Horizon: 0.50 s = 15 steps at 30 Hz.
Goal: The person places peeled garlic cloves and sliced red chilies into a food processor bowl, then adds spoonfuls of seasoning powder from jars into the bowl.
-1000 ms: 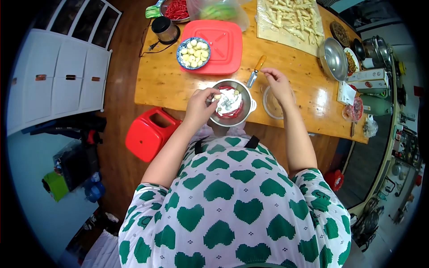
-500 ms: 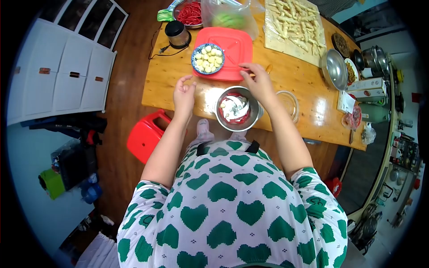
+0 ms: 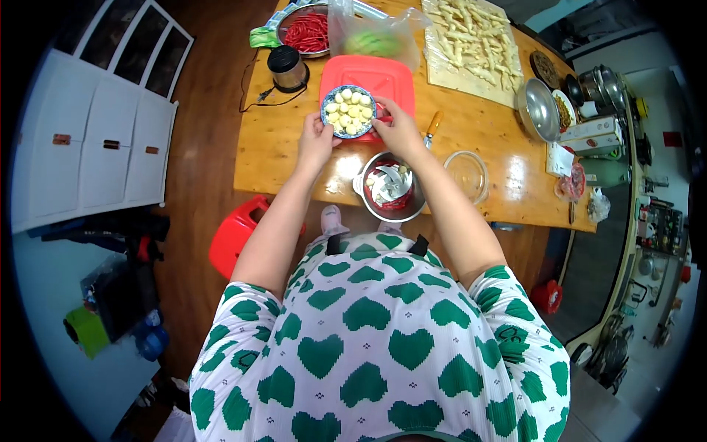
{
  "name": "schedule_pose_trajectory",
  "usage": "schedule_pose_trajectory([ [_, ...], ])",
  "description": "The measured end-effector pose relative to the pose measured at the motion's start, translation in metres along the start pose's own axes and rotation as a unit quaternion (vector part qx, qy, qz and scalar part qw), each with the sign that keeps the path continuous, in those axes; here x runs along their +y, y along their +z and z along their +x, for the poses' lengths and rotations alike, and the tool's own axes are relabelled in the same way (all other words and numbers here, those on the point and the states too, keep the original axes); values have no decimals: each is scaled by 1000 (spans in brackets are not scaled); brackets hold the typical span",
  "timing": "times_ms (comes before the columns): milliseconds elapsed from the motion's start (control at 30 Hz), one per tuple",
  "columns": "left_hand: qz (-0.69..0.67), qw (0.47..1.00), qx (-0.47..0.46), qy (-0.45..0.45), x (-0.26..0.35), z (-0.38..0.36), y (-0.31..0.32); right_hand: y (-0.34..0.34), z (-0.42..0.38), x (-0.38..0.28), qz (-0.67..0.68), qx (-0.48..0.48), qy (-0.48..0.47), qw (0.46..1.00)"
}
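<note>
A small blue-patterned bowl (image 3: 325, 107) holds peeled garlic cloves (image 3: 349, 113). My left hand (image 3: 317, 141) grips its left rim, and my right hand (image 3: 396, 130) has its fingers closed on the right rim. Under the bowl lies a red plastic board or lid (image 3: 398, 82). Nearer my body, at the table edge, stands a steel chopper pot (image 3: 415, 199) with metal blades (image 3: 389, 181) inside. Red chili pieces and a few pale cloves show around the blades. Right of the pot lies a clear round lid (image 3: 465, 178).
A knife (image 3: 433, 129) lies beyond my right forearm. At the back are a chopper motor unit (image 3: 288, 68) with cord, a basin of red chilies (image 3: 306, 31), a plastic bag (image 3: 374, 37) and a board of pale strips (image 3: 471, 44). A steel bowl (image 3: 539, 110) stands right, a red stool (image 3: 234, 239) below left.
Both hands have come to the garlic bowl and taken hold of its two sides. The bowl sits slightly lower and to the right in view.
</note>
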State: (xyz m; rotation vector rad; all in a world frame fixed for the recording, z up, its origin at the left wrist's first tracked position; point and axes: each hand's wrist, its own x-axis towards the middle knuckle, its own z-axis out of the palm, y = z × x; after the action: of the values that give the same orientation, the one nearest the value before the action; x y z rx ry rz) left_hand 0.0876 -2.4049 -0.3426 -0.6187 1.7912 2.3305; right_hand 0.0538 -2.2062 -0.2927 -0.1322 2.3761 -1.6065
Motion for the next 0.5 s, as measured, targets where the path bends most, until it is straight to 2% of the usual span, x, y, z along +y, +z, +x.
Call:
schedule_pose_trajectory([
  [100, 2, 999, -42, -19, 14, -22, 4, -11, -21, -1, 35, 11, 9, 999],
  [233, 55, 985, -143, -78, 29, -50, 12, -36, -63, -3, 101, -9, 63, 993],
  [333, 56, 968, -233, -73, 23, -63, 20, -47, -82, 19, 150, -25, 96, 984],
  [367, 55, 963, -259, -60, 6, -57, 16, -53, -89, 26, 125, -38, 121, 984],
  [500, 80, 954, -288, -13, -12, -61, 17, -53, -104, 42, 153, -49, 187, 969],
])
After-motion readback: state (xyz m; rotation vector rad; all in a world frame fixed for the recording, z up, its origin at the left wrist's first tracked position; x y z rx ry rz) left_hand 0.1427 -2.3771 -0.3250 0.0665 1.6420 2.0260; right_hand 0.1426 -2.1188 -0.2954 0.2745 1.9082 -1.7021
